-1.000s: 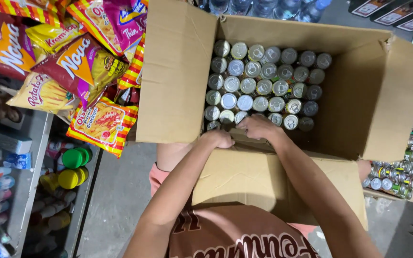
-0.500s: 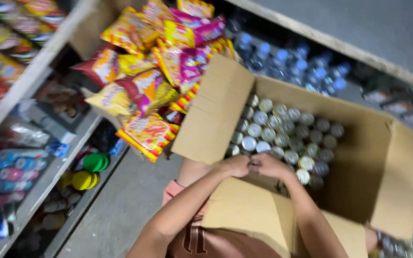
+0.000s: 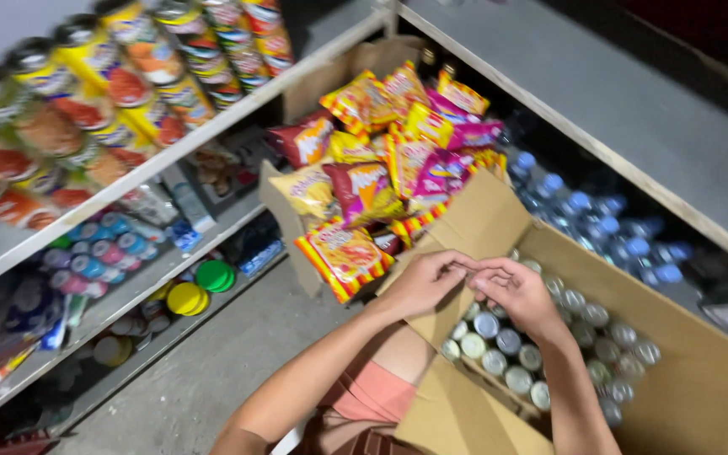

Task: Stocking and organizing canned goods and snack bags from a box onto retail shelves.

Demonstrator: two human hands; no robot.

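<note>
Cans (image 3: 507,341) sat packed in the cardboard box (image 3: 701,337) just beneath your hands. Your left hand (image 3: 423,282) and right hand (image 3: 516,291) met fingertip to fingertip above them, curled; whether they pinched anything, I couldn't tell.
</note>
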